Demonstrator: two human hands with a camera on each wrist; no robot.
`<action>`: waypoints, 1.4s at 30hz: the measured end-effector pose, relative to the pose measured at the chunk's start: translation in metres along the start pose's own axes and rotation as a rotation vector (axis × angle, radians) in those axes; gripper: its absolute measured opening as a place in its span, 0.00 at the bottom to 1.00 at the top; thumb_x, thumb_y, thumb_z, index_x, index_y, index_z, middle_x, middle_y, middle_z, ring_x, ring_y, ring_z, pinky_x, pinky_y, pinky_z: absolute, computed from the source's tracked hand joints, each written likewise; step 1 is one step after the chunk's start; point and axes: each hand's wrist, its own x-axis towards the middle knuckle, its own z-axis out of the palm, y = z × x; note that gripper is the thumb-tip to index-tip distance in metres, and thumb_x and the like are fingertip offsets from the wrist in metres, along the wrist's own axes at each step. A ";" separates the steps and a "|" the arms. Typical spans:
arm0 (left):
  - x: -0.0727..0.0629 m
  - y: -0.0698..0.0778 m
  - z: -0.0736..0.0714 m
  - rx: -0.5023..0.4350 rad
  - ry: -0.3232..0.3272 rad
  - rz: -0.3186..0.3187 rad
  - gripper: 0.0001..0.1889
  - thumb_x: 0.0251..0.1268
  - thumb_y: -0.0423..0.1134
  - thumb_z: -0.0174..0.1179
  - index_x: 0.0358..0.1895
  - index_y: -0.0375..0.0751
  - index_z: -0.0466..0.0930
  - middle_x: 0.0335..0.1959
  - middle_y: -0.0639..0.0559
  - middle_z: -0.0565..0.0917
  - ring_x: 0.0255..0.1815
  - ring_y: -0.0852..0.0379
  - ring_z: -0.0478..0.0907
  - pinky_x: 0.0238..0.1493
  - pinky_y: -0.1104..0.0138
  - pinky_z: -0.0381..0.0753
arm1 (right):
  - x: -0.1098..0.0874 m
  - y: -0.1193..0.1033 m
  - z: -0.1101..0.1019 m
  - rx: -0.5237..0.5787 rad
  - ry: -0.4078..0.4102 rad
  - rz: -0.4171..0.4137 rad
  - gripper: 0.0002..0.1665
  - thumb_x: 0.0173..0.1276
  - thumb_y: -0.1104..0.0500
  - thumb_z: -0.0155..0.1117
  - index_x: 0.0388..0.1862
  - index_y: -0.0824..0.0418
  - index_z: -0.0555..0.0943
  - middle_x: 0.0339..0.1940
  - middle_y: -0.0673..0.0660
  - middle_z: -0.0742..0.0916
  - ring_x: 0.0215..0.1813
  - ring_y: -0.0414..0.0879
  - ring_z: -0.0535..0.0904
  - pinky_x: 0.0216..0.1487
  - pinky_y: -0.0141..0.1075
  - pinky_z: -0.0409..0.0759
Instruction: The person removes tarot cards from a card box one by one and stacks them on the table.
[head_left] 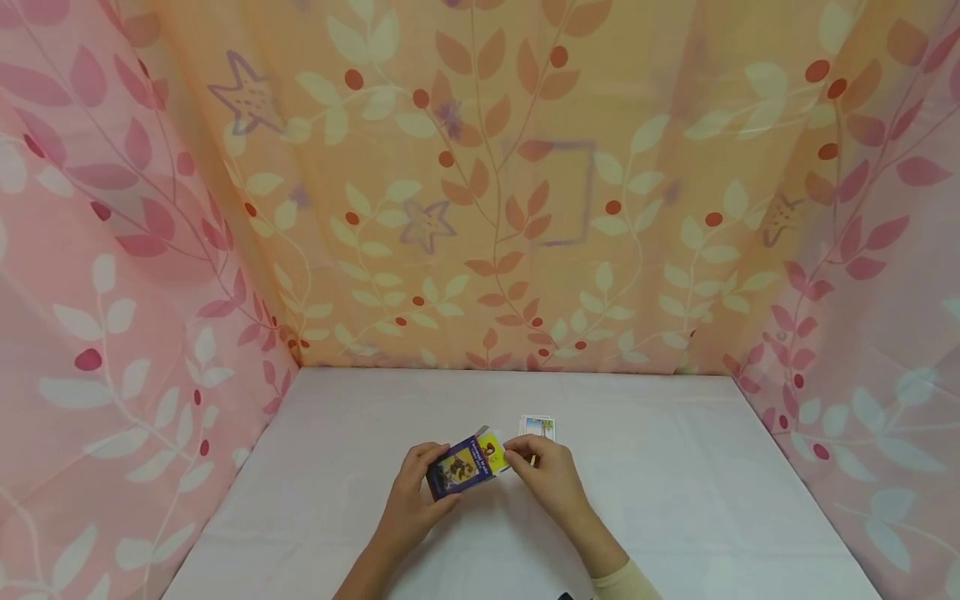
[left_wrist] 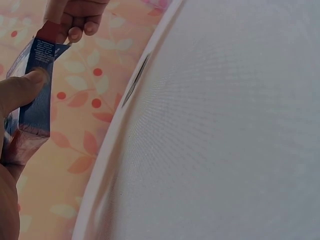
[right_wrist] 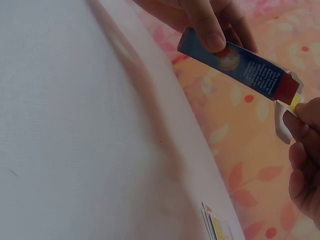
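My left hand (head_left: 408, 498) grips a dark blue card box (head_left: 457, 469) with a picture and lettering on its front, held tilted above the white table. The thumb lies along the box's narrow side (left_wrist: 39, 107) in the left wrist view. From the box's open end, facing right, a yellow card (head_left: 491, 450) with a figure on it sticks partly out. Thumb and fingers of my right hand (head_left: 553, 479) pinch the outer edge of this yellow card (right_wrist: 296, 101). Just beyond the right hand, a small stack of picture cards (head_left: 538, 426) lies on the table, partly covered by that hand.
A white cloth covers the table (head_left: 675, 500). Patterned curtains (head_left: 480, 250) with leaves and red dots stand behind it and on both sides. A small dark object (head_left: 565, 596) shows at the bottom edge of the head view.
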 end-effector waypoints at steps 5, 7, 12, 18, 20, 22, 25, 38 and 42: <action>0.000 0.001 0.000 -0.010 0.001 0.001 0.46 0.46 0.34 0.82 0.72 0.59 0.70 0.66 0.59 0.71 0.66 0.57 0.73 0.68 0.65 0.77 | 0.000 -0.001 -0.004 0.043 0.014 0.001 0.03 0.69 0.55 0.73 0.40 0.50 0.89 0.29 0.41 0.85 0.31 0.39 0.77 0.28 0.29 0.76; -0.001 0.002 0.000 -0.016 0.000 -0.006 0.46 0.46 0.34 0.82 0.71 0.58 0.70 0.66 0.59 0.71 0.66 0.57 0.74 0.68 0.65 0.77 | 0.000 -0.001 -0.006 0.056 0.015 0.002 0.03 0.69 0.56 0.72 0.40 0.49 0.89 0.30 0.41 0.85 0.32 0.40 0.77 0.29 0.29 0.76; -0.001 0.002 0.000 -0.014 -0.003 -0.027 0.45 0.47 0.35 0.82 0.71 0.59 0.70 0.66 0.60 0.71 0.66 0.58 0.73 0.68 0.66 0.76 | 0.000 -0.002 -0.010 0.071 0.027 0.011 0.04 0.69 0.56 0.72 0.41 0.49 0.89 0.31 0.42 0.86 0.34 0.41 0.77 0.29 0.29 0.77; -0.001 0.003 -0.001 -0.011 -0.001 -0.035 0.45 0.48 0.35 0.82 0.71 0.58 0.70 0.66 0.60 0.70 0.65 0.59 0.73 0.67 0.65 0.77 | 0.002 -0.002 -0.017 0.077 0.052 0.001 0.05 0.68 0.58 0.73 0.42 0.51 0.89 0.32 0.43 0.86 0.35 0.42 0.77 0.31 0.29 0.76; -0.001 0.004 -0.001 -0.020 0.002 -0.044 0.45 0.47 0.35 0.82 0.71 0.59 0.70 0.65 0.61 0.71 0.65 0.60 0.73 0.67 0.64 0.77 | 0.003 -0.001 -0.018 0.078 0.066 -0.012 0.05 0.67 0.59 0.74 0.41 0.52 0.89 0.32 0.43 0.86 0.34 0.42 0.77 0.31 0.29 0.76; -0.001 0.004 -0.001 -0.027 0.001 -0.053 0.45 0.47 0.35 0.82 0.70 0.61 0.70 0.65 0.62 0.71 0.65 0.61 0.73 0.67 0.62 0.78 | 0.004 0.000 -0.020 0.084 0.078 -0.025 0.05 0.66 0.59 0.74 0.41 0.53 0.89 0.31 0.44 0.86 0.33 0.41 0.77 0.31 0.29 0.76; 0.000 0.004 -0.002 -0.033 0.001 -0.050 0.45 0.46 0.35 0.83 0.70 0.62 0.70 0.65 0.62 0.71 0.65 0.61 0.73 0.67 0.62 0.78 | 0.005 0.000 -0.023 0.079 0.084 -0.031 0.05 0.67 0.59 0.74 0.41 0.51 0.89 0.31 0.43 0.86 0.33 0.42 0.76 0.32 0.29 0.76; 0.001 0.006 -0.003 -0.021 0.015 -0.038 0.45 0.46 0.34 0.82 0.70 0.60 0.71 0.65 0.61 0.71 0.64 0.59 0.74 0.67 0.64 0.78 | 0.008 0.002 -0.036 0.060 0.101 -0.031 0.05 0.69 0.57 0.73 0.43 0.50 0.89 0.35 0.43 0.87 0.36 0.43 0.77 0.36 0.30 0.77; 0.001 0.006 -0.002 -0.017 0.025 -0.029 0.45 0.45 0.34 0.83 0.70 0.60 0.71 0.65 0.61 0.71 0.64 0.60 0.74 0.66 0.64 0.78 | 0.008 0.002 -0.039 0.069 0.111 -0.028 0.06 0.68 0.57 0.73 0.43 0.50 0.89 0.35 0.44 0.87 0.36 0.44 0.77 0.35 0.29 0.76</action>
